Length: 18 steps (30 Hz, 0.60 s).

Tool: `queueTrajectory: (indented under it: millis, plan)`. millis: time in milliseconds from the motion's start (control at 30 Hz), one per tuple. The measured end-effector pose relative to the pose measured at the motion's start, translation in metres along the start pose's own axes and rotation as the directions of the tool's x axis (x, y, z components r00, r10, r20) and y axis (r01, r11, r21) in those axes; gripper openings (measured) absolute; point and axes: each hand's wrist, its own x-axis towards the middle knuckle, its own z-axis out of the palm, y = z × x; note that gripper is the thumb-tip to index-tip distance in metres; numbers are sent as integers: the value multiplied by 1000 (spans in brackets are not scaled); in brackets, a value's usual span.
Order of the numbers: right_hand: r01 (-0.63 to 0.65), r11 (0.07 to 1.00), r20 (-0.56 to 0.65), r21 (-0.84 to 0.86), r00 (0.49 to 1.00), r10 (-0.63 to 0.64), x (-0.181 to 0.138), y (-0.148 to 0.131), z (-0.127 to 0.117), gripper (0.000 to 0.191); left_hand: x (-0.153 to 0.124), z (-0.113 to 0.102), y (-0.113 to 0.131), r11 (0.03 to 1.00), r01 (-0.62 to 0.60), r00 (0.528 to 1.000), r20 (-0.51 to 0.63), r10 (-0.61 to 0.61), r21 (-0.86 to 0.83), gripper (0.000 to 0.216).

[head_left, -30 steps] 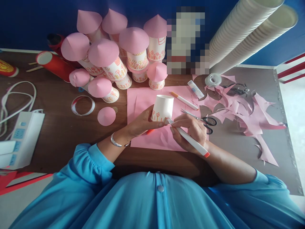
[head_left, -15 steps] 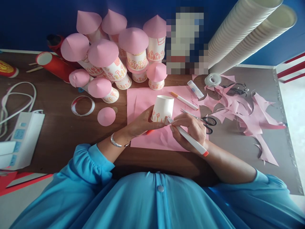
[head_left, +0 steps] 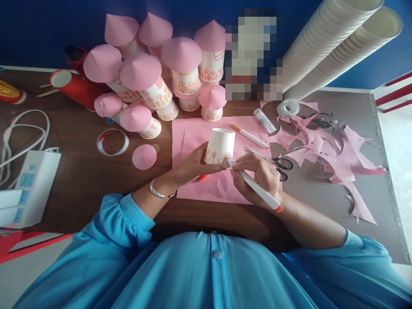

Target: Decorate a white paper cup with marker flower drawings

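Observation:
A white paper cup (head_left: 221, 141) with orange-red flowers drawn round its lower part is gripped in my left hand (head_left: 196, 162), over the pink paper (head_left: 193, 189). My right hand (head_left: 257, 176) is closed round a white marker (head_left: 260, 191) with an orange-red end; its tip is at the cup's lower right side. The fingers of my left hand under the cup are partly hidden. Beyond the cup lies another marker (head_left: 250, 136) with an orange cap. Scissors (head_left: 282, 164) with black handles rest just past my right hand.
Several paper cup houses (head_left: 185, 81) with pink cone roofs stand at the back. Tall stacks of cups (head_left: 325, 47) rise at the back right. Pink scraps (head_left: 337, 154), a tape roll (head_left: 288, 108) and a glue stick (head_left: 264, 121) lie on the right; a power strip (head_left: 41, 184) is left.
The marker tip and my right hand have shifted very slightly at the cup's side. Both hands keep their holds, and the rest looks the same.

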Motion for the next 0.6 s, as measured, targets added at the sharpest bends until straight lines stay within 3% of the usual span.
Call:
queueTrajectory:
  millis: [267, 600]
  plan:
    - [3, 1000, 14, 11, 1000, -3, 0, -2, 0, 22, 1, 1, 1, 1000, -22, 999, 33, 22, -12, 53]
    - [9, 1000, 24, 5, 1000, -9, 1, -2, -1, 20, 0, 0, -1, 998, 7, 1000, -23, -6, 55, 59]
